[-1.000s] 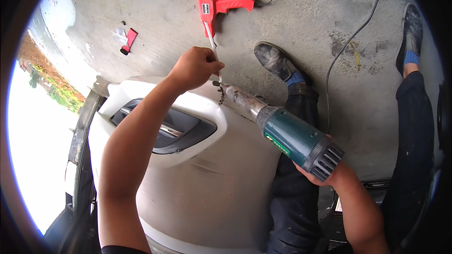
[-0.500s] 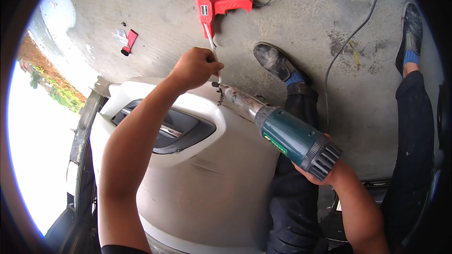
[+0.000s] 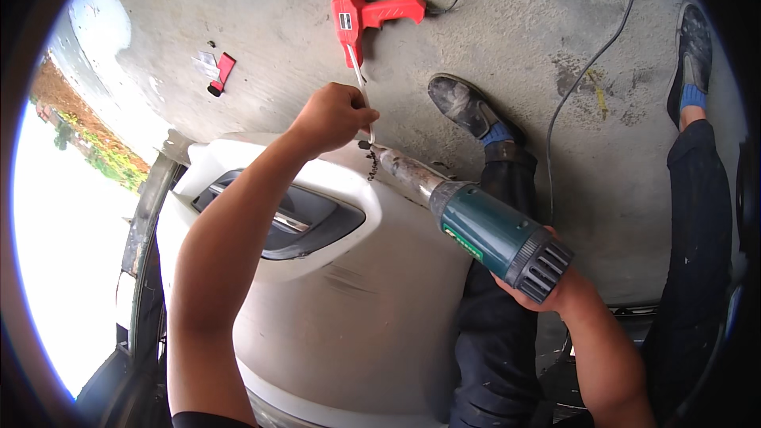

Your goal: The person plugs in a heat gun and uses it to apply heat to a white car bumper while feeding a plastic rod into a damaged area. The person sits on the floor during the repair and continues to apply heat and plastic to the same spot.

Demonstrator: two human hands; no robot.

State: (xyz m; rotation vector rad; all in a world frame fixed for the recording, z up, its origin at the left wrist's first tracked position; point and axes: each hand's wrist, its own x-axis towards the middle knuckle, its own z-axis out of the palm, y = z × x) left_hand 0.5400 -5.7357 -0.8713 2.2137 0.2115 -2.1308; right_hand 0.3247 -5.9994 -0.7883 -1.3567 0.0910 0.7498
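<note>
My left hand (image 3: 337, 115) is closed, pinching a thin white plastic rod (image 3: 367, 95) that runs down to the edge of a white car bumper (image 3: 388, 269). The rod's lower end meets the metal nozzle of a dark green hot-air gun (image 3: 487, 226), close to a dark spot and a short row of dark marks on the bumper. Around the rear of the gun, my right hand (image 3: 547, 293) is wrapped, mostly hidden behind its body. Black scuffs show on the bumper face below its dark grille insert (image 3: 309, 222).
A red pistol-shaped tool (image 3: 357, 20) with a black cord lies on the concrete floor beyond my left hand. Farther left is a small red-and-black item (image 3: 222, 74) beside clear plastic. Another cable (image 3: 590, 63) crosses the floor between my shoes (image 3: 468, 103).
The whole view has shifted very slightly. Both hands, the rod and the hot-air gun keep nearly the same places against the bumper.
</note>
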